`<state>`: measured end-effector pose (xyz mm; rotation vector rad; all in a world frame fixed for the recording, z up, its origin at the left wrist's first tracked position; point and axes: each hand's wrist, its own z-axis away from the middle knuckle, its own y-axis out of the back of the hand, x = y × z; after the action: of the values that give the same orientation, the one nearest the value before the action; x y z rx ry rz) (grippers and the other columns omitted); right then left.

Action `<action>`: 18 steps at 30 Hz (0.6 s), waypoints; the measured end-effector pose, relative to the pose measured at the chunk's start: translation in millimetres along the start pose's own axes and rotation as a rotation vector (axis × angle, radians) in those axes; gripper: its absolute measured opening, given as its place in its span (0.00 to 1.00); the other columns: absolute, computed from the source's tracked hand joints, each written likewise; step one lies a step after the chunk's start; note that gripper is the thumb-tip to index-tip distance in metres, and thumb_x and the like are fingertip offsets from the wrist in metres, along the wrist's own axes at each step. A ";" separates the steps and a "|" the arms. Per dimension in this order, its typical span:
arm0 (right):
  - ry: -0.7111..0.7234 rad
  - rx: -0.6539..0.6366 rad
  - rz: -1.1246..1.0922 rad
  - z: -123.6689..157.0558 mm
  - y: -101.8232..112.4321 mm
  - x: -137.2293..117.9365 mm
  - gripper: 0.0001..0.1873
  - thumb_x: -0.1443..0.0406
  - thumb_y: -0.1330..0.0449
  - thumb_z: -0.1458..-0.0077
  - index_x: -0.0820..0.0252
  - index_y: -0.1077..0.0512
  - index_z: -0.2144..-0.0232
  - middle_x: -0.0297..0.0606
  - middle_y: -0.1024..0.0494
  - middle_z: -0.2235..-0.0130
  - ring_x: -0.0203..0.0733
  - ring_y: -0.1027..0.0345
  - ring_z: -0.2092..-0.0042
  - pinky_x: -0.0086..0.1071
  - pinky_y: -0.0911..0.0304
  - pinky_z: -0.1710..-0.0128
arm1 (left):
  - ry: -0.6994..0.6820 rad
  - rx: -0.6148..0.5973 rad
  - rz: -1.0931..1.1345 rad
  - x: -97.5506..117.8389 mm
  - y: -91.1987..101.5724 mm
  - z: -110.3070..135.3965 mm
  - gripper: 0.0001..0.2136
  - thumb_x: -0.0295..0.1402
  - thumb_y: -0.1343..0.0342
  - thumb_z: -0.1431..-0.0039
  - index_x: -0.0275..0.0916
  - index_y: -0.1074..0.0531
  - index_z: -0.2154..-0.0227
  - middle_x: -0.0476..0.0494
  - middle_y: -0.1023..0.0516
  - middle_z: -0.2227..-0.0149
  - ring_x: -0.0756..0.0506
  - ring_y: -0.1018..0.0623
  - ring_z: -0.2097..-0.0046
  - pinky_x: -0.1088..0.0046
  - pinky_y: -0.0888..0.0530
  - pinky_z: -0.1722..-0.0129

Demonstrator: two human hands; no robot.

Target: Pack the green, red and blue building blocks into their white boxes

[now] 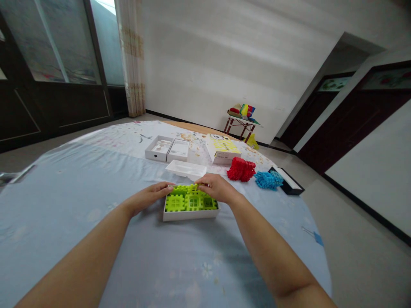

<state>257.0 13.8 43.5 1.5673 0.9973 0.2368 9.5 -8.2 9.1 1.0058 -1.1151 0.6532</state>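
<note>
A shallow white box point(191, 215) sits on the table in front of me, filled with lime-green interlocking blocks point(175, 203). Several of these blocks have notched edges and window-like openings. My left hand point(157, 191) grips the far left corner of the box, its fingers at the rim and against the blocks. At the far right side of the box, my right hand point(220, 187) has its fingers curled down onto a green block point(194, 189); its fingertips are partly hidden. Just behind the box lies an empty white tray-like lid point(186, 169).
Farther back stand two small white open boxes point(157, 147) and a yellow-and-white box point(223, 149). To the right are a red block stack point(240, 169), a blue block pile point(269, 180) and a black-edged box point(290, 182). A blue cloth point(135, 256) covers the round table.
</note>
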 end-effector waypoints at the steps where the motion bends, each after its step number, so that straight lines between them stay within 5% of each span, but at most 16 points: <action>1: -0.004 -0.024 -0.016 -1.1 -2.5 0.2 0.11 0.68 0.43 0.49 0.61 0.25 0.62 0.40 0.23 0.65 0.37 0.32 0.63 0.28 0.40 0.61 | -0.001 -0.002 -0.001 0.6 0.0 0.2 0.23 0.50 0.52 0.48 0.43 0.30 0.54 0.49 0.25 0.52 0.43 0.31 0.47 0.72 0.36 0.48; 7: -0.101 -0.036 -0.134 -1.1 -9.1 2.3 0.15 0.64 0.43 0.48 0.59 0.28 0.57 0.37 0.23 0.63 0.36 0.31 0.65 0.28 0.39 0.64 | 0.010 0.021 -0.026 2.9 -0.4 1.1 0.24 0.52 0.52 0.50 0.43 0.30 0.54 0.49 0.25 0.53 0.43 0.31 0.48 0.73 0.34 0.50; 18: -0.058 0.004 -0.086 -5.6 -14.5 0.2 0.07 0.71 0.42 0.52 0.62 0.25 0.68 0.36 0.25 0.69 0.33 0.33 0.68 0.26 0.40 0.65 | 0.009 -0.008 0.004 0.7 -0.7 -0.4 0.24 0.50 0.51 0.48 0.43 0.31 0.52 0.48 0.25 0.52 0.43 0.30 0.49 0.72 0.36 0.48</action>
<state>246.9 16.8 32.1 1.5227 1.0181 0.1293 10.4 -8.2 9.5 0.9934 -1.1108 0.6554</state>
